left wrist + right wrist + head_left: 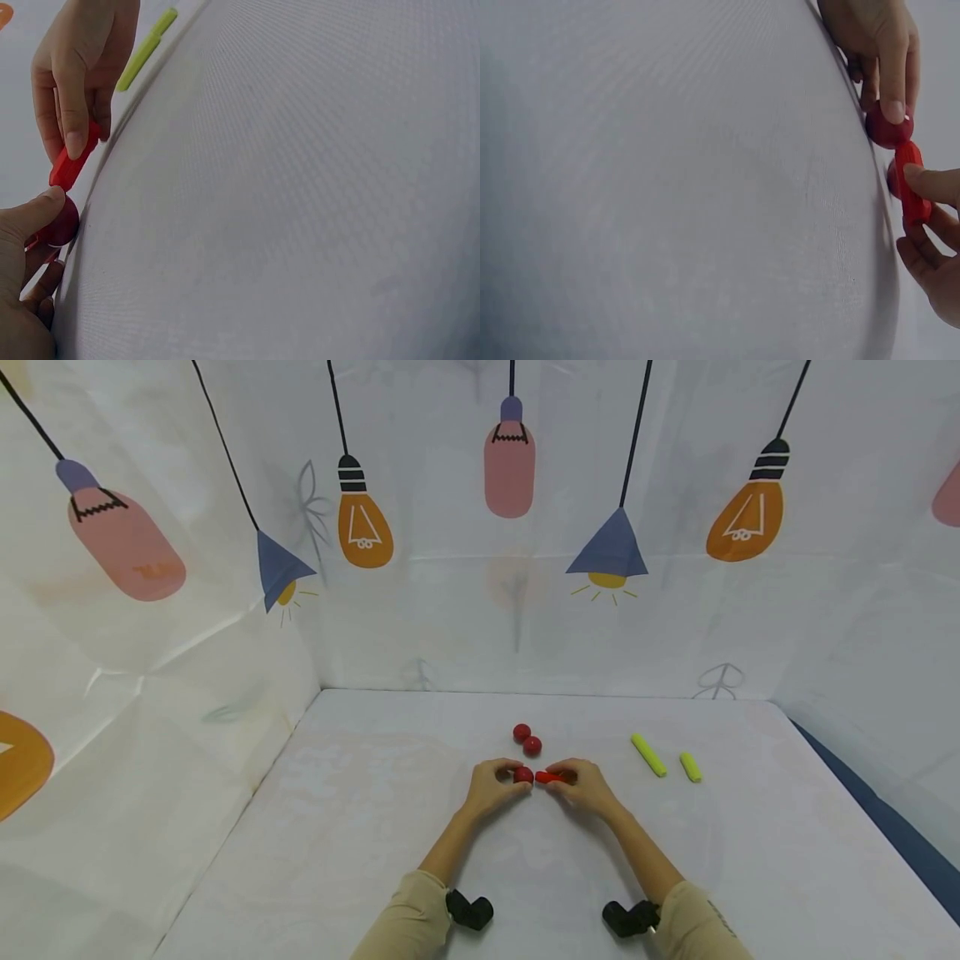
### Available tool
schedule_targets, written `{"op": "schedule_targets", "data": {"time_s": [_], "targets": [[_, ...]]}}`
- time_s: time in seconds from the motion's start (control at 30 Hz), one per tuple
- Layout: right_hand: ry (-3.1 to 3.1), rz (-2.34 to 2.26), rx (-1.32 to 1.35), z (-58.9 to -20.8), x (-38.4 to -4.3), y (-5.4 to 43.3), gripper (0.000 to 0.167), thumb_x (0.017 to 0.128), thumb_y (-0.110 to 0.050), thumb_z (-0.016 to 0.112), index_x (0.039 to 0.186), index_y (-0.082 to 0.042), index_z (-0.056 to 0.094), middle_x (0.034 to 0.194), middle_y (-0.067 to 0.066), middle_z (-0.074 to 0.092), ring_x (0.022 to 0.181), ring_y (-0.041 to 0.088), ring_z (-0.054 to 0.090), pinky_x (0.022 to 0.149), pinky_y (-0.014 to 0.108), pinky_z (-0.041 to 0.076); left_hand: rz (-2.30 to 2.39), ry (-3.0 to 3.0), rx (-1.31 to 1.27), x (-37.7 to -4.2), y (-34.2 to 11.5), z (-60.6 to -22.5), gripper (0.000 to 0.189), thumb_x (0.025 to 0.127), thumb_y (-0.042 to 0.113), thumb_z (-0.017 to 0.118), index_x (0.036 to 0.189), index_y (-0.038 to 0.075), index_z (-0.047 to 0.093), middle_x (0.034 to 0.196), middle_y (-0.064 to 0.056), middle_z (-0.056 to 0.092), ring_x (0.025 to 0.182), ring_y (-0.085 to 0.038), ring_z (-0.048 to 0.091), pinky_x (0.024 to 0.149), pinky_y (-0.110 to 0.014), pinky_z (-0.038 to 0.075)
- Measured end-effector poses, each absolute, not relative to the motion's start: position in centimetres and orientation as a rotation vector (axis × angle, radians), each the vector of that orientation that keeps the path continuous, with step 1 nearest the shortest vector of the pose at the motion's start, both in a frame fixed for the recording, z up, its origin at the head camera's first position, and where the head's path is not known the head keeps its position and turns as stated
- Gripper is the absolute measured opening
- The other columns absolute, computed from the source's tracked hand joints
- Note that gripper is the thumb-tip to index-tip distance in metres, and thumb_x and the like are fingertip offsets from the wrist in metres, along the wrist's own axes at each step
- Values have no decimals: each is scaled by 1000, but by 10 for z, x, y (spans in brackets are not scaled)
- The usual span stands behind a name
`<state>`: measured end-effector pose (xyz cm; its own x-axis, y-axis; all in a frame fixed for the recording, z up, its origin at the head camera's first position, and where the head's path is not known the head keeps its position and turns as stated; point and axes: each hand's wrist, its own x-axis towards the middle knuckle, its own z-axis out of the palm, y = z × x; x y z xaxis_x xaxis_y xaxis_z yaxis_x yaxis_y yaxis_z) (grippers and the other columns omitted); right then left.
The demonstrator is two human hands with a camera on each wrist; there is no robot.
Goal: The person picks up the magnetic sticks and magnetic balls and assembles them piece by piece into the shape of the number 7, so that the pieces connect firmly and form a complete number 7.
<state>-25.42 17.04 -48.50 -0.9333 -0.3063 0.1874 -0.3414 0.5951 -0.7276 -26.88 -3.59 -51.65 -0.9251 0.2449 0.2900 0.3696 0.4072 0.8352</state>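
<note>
My left hand pinches a dark red ball between thumb and fingers, low over the white table. From the other side my right hand grips a short bright red rod with faceted sides. In the right wrist view the near end of the red rod meets the red ball, and another ball shows partly behind the rod. Just beyond the hands lie two more dark red balls, one slightly behind the other.
To the right lie a longer yellow-green rod and a shorter yellow-green rod. A white sheet printed with lamps hangs behind the table and along its sides.
</note>
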Motion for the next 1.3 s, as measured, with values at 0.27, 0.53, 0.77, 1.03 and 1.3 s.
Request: {"op": "schedule_targets", "data": {"time_s": [0.27, 0.53, 0.77, 1.03, 1.3], "targets": [[-2773, 1284, 553, -487, -257, 168, 25, 81, -4, 72, 104, 3, 68, 100, 14, 68, 91, 27, 61, 82, 41, 52, -1559, -2536, -543, -267, -36, -516, 36, 74, 21, 79, 105, 3, 70, 97, -7, 69, 87, -20, 57, 78, -28, 47], [-2795, 1265, 526, -487, -255, 169, 25, 81, -4, 71, 105, 2, 68, 101, 14, 68, 91, 26, 59, 83, 41, 51, -1568, -2534, -564, -266, -36, -515, 38, 76, 20, 78, 107, 1, 69, 100, -8, 69, 89, -21, 57, 80, -31, 48], [-2817, 1256, 496, -487, -253, 171, 25, 81, -5, 71, 105, 1, 68, 102, 13, 67, 90, 24, 57, 83, 41, 50, -1572, -2533, -549, -267, -36, -516, 37, 75, 21, 78, 107, 3, 70, 101, -8, 69, 90, -21, 58, 81, -32, 48], [-2826, 1274, 513, -483, -254, 177, 25, 82, -5, 70, 105, 3, 67, 99, 13, 68, 86, 22, 59, 79, 36, 50, -1579, -2562, -534, -267, -36, -515, 39, 77, 23, 78, 110, 5, 69, 104, -6, 69, 92, -18, 57, 82, -28, 47], [-2874, 1331, 515, -481, -259, 185, 28, 84, -11, 70, 108, 3, 67, 97, 10, 68, 86, 20, 58, 79, 36, 50, -1565, -2556, -535, -266, -36, -515, 38, 76, 22, 78, 108, 4, 70, 102, -7, 69, 91, -18, 57, 82, -29, 48]]}}
